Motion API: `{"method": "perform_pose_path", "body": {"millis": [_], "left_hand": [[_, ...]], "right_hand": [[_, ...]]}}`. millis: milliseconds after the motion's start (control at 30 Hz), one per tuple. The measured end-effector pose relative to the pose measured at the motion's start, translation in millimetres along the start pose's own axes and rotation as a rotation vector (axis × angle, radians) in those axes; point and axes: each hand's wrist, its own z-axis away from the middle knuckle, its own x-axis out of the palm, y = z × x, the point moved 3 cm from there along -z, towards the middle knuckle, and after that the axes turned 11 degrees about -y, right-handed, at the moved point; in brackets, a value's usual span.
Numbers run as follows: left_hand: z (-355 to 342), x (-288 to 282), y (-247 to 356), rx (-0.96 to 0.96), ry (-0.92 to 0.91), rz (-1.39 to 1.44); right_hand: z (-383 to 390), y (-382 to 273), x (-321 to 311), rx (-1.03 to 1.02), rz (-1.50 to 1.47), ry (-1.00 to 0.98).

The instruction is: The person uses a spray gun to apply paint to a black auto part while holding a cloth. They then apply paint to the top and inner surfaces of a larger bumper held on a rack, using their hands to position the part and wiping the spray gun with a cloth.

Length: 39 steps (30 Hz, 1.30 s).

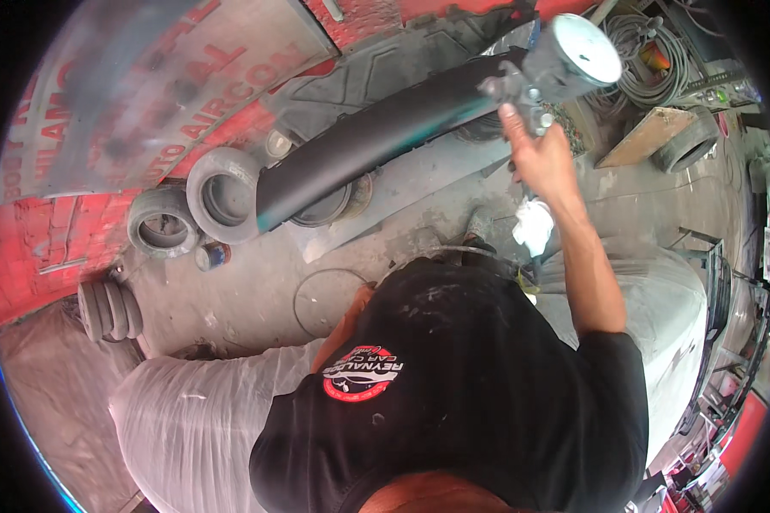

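One spray gun [530,92] with a round, pale-topped cup [580,53] is gripped in the right hand [546,161], whose fingers [513,124] wrap the handle, one digit stretched up against the gun body. White cloth [533,224] hangs below the grip. The gun overlaps the right end of a long, dark curved panel [385,118] in view; the gap between them cannot be judged. The panel's left end lies just beside a grey tyre [218,190]. The left hand [364,297], mostly hidden by the shirt [462,359], is near a thin hose loop [297,295]; I cannot tell its finger state.
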Motion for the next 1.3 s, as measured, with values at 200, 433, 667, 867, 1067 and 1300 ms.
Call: {"method": "perform_pose_path", "body": {"millis": [200, 433, 667, 867, 1067, 1300], "left_hand": [[28, -32, 71, 0.042, -0.032, -0.032], [-24, -15, 20, 0.12, -0.127, -0.098], [-33, -9, 7, 0.01, -0.024, -0.138], [-55, -14, -25, 0.039, -0.024, -0.278], [-62, -42, 30, 0.064, -0.076, -0.431], [-78, -34, 101, 0.113, -0.124, -0.455]], "right_hand": [[24, 20, -19, 0.001, -0.109, -0.125], [43, 18, -35, -0.043, -0.245, -0.335], [14, 70, -97, 0.079, -0.175, 0.434], [21, 109, -97, 0.151, -0.246, 0.64], [66, 123, -63, 0.127, -0.382, 0.217], [101, 106, -69, 0.011, -0.334, -0.334]]}}
